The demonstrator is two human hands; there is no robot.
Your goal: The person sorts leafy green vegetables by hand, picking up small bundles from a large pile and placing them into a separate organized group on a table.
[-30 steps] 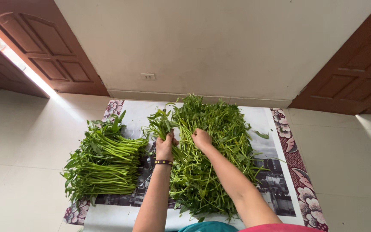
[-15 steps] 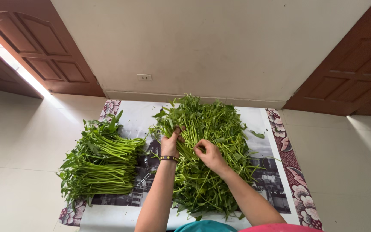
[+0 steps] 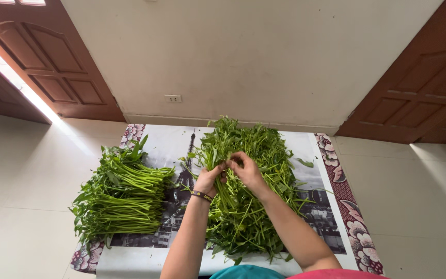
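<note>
We look down from head height at a printed mat spread on a pale tiled floor, its middle showing a grey city scene with a tall tower and its edges patterned with dark red flowers. Two bare arms reach forward from the bottom of the view to the centre of the mat. The left hand, with a dark bracelet at the wrist, has its fingers curled closed around a small bunch of green leafy stems, which stands roughly upright out of its grip. The right hand sits just beside it, touching the same bunch, with its fingertips pinched together on the stems; we cannot tell exactly which stem it has hold of. Both hands hover directly over a loose, tangled pile of greens that covers the middle and right part of the mat. Well apart, on the left side of the mat, lies a neat stack of greens with the stalks lined up side by side, pointing right, and the leaves to the left. Behind the mat rises a cream wall with a small socket low down, and a brown wooden door stands on each side, the left door and the right door.
</note>
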